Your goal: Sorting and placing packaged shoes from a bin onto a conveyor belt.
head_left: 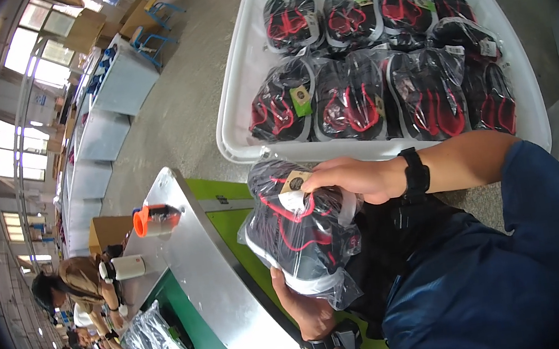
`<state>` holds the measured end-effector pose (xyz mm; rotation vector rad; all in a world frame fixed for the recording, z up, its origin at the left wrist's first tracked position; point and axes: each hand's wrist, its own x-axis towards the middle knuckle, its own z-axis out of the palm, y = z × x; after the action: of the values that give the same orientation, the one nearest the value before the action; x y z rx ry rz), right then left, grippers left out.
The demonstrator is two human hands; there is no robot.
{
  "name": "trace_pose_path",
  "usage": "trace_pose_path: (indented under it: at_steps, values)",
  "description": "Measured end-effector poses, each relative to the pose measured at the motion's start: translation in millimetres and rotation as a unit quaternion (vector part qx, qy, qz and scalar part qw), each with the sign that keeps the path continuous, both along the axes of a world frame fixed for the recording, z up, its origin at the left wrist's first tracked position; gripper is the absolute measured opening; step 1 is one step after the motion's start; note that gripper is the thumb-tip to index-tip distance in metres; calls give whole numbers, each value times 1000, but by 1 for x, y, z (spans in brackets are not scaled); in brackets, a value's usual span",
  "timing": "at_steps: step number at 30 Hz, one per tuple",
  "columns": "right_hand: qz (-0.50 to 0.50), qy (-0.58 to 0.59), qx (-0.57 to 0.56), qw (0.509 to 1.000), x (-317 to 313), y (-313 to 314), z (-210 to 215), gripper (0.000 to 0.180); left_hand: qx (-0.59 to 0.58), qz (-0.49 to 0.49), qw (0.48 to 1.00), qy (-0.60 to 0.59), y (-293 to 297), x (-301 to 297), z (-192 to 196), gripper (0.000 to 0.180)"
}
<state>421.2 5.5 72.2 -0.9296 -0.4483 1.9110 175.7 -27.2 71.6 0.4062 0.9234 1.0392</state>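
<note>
A pair of black shoes with red trim and white soles (302,241), sealed in a clear plastic bag, is tilted above the edge of a metal conveyor frame. A small brown tag (294,182) shows at its top end.

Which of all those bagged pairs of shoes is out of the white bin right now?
The bagged pair held between the left hand and right hand, over the metal conveyor edge. The other black-and-red pairs lie packed in the white bin.

clear bagged shoes (302,241) with tan tag (294,182); more in white bin (237,103)
</note>
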Motion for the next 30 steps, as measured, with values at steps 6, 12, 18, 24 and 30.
trace_pose_path:
  at_steps: [6,12,18,24,30]
  values:
    - [-41,-67,94,992,38,9,7,29,134,-9,983,122,-6,-25,2,51]
    - [-94,-419,289,856,172,16,67,69,176,-18,927,332,-3,-133,-10,38]
    - [-129,-706,322,618,310,33,66,72,96,80,957,262,-6,-171,-21,30]
    - [34,-828,213,517,389,2,-29,79,105,94,950,278,-7,-164,-29,27]
    - [45,-800,207,561,397,-5,-57,84,93,94,945,300,-8,-158,-24,26]
